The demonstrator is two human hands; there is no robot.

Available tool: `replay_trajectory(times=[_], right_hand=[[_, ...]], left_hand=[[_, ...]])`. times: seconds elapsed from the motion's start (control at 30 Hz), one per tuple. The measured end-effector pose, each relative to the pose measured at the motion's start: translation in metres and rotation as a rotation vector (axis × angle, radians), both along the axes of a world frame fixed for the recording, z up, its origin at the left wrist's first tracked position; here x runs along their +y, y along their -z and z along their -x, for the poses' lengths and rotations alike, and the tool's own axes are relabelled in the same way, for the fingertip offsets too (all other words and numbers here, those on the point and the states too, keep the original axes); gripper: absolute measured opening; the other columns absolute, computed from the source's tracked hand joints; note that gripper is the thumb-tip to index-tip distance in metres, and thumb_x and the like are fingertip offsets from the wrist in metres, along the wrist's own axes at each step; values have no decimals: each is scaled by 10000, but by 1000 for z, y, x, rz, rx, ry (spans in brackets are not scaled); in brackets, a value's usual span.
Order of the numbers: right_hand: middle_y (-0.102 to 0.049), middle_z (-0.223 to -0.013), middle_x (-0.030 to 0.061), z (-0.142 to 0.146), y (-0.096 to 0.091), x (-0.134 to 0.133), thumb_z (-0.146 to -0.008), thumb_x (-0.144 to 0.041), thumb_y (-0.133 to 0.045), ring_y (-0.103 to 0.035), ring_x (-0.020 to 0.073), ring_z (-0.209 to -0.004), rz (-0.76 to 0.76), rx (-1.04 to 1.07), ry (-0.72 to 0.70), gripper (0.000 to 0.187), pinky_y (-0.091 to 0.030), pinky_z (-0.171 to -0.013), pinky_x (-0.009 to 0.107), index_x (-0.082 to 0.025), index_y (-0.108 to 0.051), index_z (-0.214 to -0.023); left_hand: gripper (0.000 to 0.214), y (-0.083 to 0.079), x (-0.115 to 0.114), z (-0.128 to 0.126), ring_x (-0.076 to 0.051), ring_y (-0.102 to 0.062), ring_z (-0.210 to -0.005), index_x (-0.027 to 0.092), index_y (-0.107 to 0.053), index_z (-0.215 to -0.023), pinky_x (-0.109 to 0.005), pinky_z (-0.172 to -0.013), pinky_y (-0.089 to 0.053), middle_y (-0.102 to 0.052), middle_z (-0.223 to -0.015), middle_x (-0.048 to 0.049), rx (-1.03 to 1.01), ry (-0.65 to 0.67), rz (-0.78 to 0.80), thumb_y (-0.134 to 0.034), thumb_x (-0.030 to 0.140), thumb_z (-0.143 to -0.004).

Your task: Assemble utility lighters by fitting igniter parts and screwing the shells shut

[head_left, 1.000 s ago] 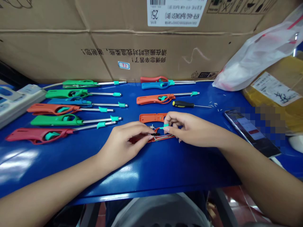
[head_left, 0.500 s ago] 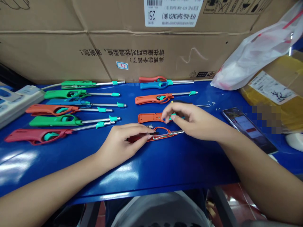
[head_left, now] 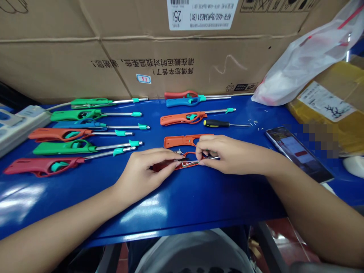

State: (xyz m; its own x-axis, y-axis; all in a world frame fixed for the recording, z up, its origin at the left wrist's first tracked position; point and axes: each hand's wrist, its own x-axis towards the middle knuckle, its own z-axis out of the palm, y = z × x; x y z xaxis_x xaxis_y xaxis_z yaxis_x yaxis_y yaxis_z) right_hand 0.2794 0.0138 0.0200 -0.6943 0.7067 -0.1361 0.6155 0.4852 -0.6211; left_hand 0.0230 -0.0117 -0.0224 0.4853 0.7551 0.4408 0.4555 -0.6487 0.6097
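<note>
An opened gas lighter [head_left: 190, 164] with a red-orange shell lies on the blue table, its wires and metal tube exposed. My left hand [head_left: 155, 165] pinches it by the handle end, covering most of that part. At its front, by the tube, the closed fingertips of my right hand [head_left: 224, 153] press on it. A bit of teal plastic [head_left: 212, 153] shows behind those fingers, mostly hidden. Just beyond lies the loose orange shell half [head_left: 176, 141], hollow side up, its right end behind my right hand.
Several assembled lighters [head_left: 65, 134] lie in a column at left. More, including an orange one [head_left: 182, 118], lie behind my hands. A screwdriver [head_left: 217, 123], small screws [head_left: 255, 122], a phone [head_left: 298, 153] and a power strip [head_left: 22, 123] are around. A large carton [head_left: 119, 49] stands behind.
My right hand has come down and nearer, from over the loose shell half to the front of the opened lighter. The screwdriver handle is now uncovered. My left hand keeps its hold.
</note>
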Motion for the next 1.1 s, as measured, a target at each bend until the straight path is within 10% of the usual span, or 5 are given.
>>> replay_trajectory(times=[1.1], right_hand=[[-667, -848, -13, 0, -3, 1, -910, -150, -553, -535, 123, -667, 71, -27, -50, 155, -403, -627, 258, -202, -677, -986]], left_hand=[[155, 2, 1, 0, -97, -746, -852, 164, -788, -1026, -133, -767, -559, -798, -964, -28, -11, 42, -23, -740, 116, -886]])
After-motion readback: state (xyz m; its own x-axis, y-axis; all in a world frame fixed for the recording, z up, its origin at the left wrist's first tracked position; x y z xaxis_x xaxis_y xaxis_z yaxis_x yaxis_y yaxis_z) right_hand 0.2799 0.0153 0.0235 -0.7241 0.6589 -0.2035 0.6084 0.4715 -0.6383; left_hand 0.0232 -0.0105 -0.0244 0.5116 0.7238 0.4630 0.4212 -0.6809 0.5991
